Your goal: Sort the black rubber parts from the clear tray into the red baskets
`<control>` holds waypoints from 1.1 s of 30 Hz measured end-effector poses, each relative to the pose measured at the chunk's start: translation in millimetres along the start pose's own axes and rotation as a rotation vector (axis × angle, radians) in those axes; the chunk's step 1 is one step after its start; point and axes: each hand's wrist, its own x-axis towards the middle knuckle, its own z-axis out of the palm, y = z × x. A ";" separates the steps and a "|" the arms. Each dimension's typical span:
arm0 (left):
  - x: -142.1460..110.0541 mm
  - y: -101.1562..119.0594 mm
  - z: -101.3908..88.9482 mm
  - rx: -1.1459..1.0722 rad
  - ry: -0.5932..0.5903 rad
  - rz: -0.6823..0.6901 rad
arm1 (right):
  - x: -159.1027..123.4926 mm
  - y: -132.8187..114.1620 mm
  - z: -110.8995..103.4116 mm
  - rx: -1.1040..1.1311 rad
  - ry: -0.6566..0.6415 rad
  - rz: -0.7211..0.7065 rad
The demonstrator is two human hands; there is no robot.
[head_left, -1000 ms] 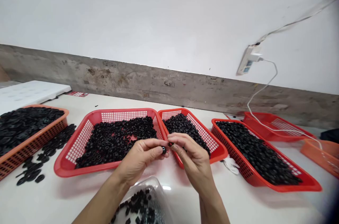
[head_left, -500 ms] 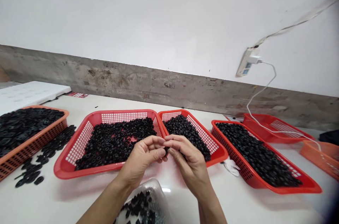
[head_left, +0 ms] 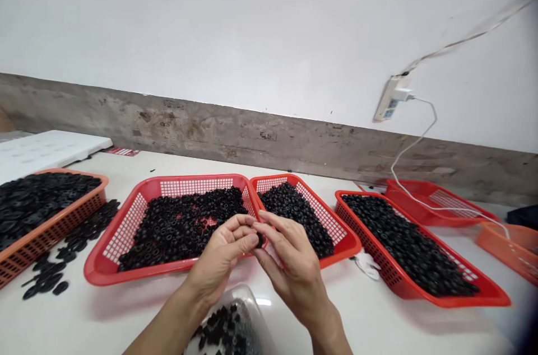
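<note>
My left hand (head_left: 227,248) and my right hand (head_left: 292,257) meet in front of the two middle baskets. Pinched between their fingertips is a small black part (head_left: 260,241), mostly hidden by the fingers, so its exact shape does not show. Behind my left hand lies a red basket (head_left: 105,278) of small black rings (head_left: 168,232). A second red basket (head_left: 351,240), behind my right hand, also holds black rings (head_left: 294,206). Below my wrists is a clear plastic container (head_left: 256,310) with small black pieces (head_left: 225,327) in it.
An orange basket (head_left: 94,201) of flat black pieces stands at left, with loose black pieces (head_left: 50,276) beside it. To the right are a long red basket (head_left: 491,293) of black rings, another red basket (head_left: 399,198) and a white cable (head_left: 414,145) from a power strip (head_left: 385,100).
The joined fingertips have shifted slightly left. My right hand has turned a little, its fingers now more raised and spread over the small black part.
</note>
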 end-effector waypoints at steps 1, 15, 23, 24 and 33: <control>0.1 0.4 0.1 0.029 -0.017 -0.006 | 0.1 0.1 0.4 -0.015 0.003 -0.008; -1.8 6.9 2.7 0.198 -0.119 0.027 | 3.2 -2.8 2.8 -0.178 -0.046 -0.083; -5.3 10.4 0.5 0.210 -0.111 0.000 | 2.5 -5.9 -4.8 -0.005 -0.079 0.003; -5.3 10.5 0.2 0.214 -0.107 -0.001 | 2.5 -5.5 -6.9 0.075 -0.097 0.038; -4.4 5.4 2.8 0.286 -0.097 0.012 | 4.3 -0.7 -4.0 0.605 -0.039 0.450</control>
